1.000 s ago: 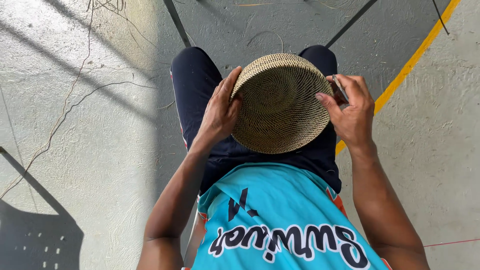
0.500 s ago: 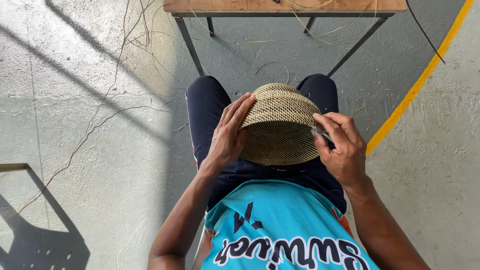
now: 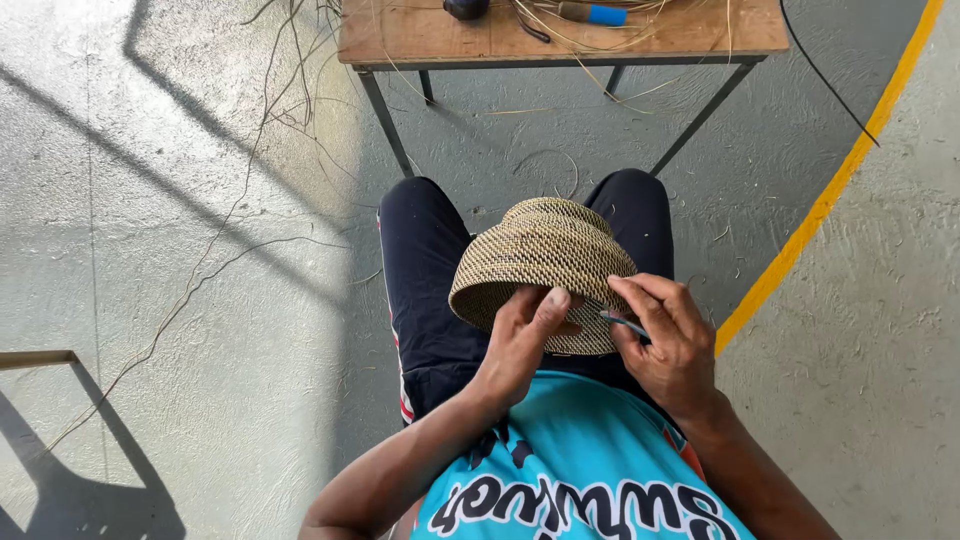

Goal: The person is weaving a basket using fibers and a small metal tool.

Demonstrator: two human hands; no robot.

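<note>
On a grey concrete floor [image 3: 180, 250], near a wooden table [image 3: 560, 35], the left hand [image 3: 520, 340] grips a woven basket's [image 3: 545, 255] rim while the right hand [image 3: 670, 340] pinches a thin tool [image 3: 625, 322] beside it.

The basket [image 3: 545, 262] is tightly coiled straw, matt and ribbed. The tabletop [image 3: 420, 32] is worn bare wood on thin dark metal legs, strewn with dry fibre strands. The concrete floor [image 3: 150, 300] looks rough, with a painted yellow line [image 3: 830, 195].

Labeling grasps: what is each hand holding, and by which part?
Left hand grips the woven basket at its near rim. Right hand pinches a thin tool against the same rim.
</note>
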